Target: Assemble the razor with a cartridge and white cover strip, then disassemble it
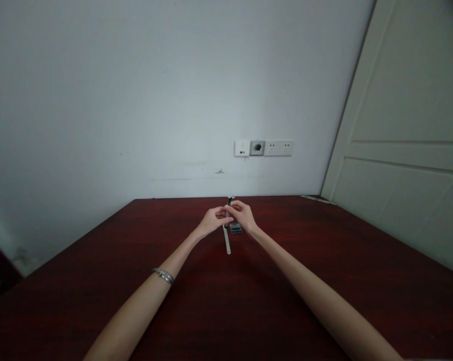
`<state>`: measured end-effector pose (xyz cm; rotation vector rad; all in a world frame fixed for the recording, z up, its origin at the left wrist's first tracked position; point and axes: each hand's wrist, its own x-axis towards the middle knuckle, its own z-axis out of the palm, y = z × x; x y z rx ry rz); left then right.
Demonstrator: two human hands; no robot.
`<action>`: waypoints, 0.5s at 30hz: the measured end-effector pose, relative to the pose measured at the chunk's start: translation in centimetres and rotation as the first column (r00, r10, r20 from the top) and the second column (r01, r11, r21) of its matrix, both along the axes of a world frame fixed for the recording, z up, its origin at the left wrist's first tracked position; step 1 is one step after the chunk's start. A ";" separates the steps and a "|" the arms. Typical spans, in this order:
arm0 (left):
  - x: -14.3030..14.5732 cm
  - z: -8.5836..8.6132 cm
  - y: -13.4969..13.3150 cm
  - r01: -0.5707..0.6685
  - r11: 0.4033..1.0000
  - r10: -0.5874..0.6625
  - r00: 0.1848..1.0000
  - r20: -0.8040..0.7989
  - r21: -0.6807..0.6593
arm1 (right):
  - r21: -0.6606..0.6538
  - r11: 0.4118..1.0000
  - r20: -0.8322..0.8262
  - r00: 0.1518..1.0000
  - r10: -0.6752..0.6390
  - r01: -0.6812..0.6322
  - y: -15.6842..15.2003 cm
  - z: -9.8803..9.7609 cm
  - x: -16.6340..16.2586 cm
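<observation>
Working with both hands at the middle of the frame, in the head view, I seem to be in a handling or adjusting step on one slim object [227, 214]. It stands out between my fingertips, with a dark, shiny-tipped upper end and a paler grey body. My right hand [244, 215] pinches it, thumb against bent fingers; my left hand [211, 220] is half curled, its thumb and fingers closed on it lower down, how firmly I cannot tell. Just below runs a narrow pale strip [227, 242] with a small hole near its bottom end; I cannot tell whether the two are joined. A small flat case [236, 228] rests on the bench [196, 311], right of the strip. I judge the next move calls for light, steady fingertips and one hand bracing while the other works.
</observation>
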<state>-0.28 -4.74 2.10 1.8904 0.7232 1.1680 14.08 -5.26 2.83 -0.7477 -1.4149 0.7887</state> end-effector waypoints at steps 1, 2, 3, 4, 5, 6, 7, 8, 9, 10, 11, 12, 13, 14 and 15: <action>0.2 -0.1 0.1 0.004 1.000 -0.004 1.000 0.003 0.009 | 0.010 1.000 0.012 1.000 -0.007 0.007 0.0 -0.1 0.0; 0.3 -0.3 0.1 0.003 1.000 -0.003 1.000 0.007 0.013 | 0.022 1.000 0.027 1.000 -0.015 0.014 -0.1 -0.2 -0.1; 0.4 -0.3 0.2 -0.003 1.000 0.003 1.000 0.008 0.013 | 0.030 0.999 0.042 0.999 -0.020 0.018 -0.1 -0.2 0.0; 0.4 -0.3 0.2 -0.014 1.000 0.014 1.000 0.007 0.012 | 0.033 0.999 0.055 0.998 -0.017 0.015 -0.2 -0.2 0.0; 0.3 -0.3 0.2 -0.031 0.999 0.031 1.000 0.004 0.013 | 0.031 0.999 0.065 0.998 -0.010 0.008 -0.3 -0.1 0.0; 0.2 -0.2 0.2 -0.047 0.999 0.047 0.999 -0.001 0.018 | 0.027 1.000 0.073 0.997 -0.001 -0.001 -0.4 -0.1 0.1; 0.0 -0.1 0.2 -0.061 0.998 0.062 0.998 -0.005 0.024 | 0.020 1.000 0.076 0.997 0.004 -0.005 -0.5 -0.1 0.1; -0.2 0.1 0.2 -0.075 0.997 0.076 0.997 -0.006 0.027 | 0.012 1.000 0.069 0.998 -0.003 0.002 -0.7 -0.2 0.1; -0.5 0.3 0.2 -0.094 0.995 0.094 0.996 0.000 0.025 | -0.001 1.000 0.051 0.998 -0.024 0.024 -0.8 -0.3 0.1; -0.7 0.4 0.2 -0.119 0.993 0.119 0.993 0.016 0.015 | -0.020 0.998 0.028 0.998 -0.062 0.063 -0.9 -0.5 0.1; -1.0 0.6 0.2 -0.149 0.989 0.149 0.988 0.040 -0.005 | -0.046 0.992 0.006 0.993 -0.114 0.115 -1.0 -0.7 0.1; -1.2 0.7 0.3 -0.182 0.983 0.184 0.981 0.067 -0.032 | -0.073 0.982 0.001 0.985 -0.173 0.172 -1.0 -1.1 0.1; -1.4 0.8 0.4 -0.216 0.974 0.221 0.971 0.092 -0.061 | -0.094 0.969 0.025 0.974 -0.227 0.229 -1.1 -1.4 0.1; -1.6 0.8 0.5 -0.243 0.966 0.252 0.961 0.112 -0.087 | -0.102 0.958 0.091 0.961 -0.261 0.270 -1.2 -1.8 0.1; -1.7 0.8 0.6 -0.258 0.960 0.271 0.955 0.123 -0.110 | -0.097 0.951 0.198 0.942 -0.272 0.295 -1.4 -2.2 0.0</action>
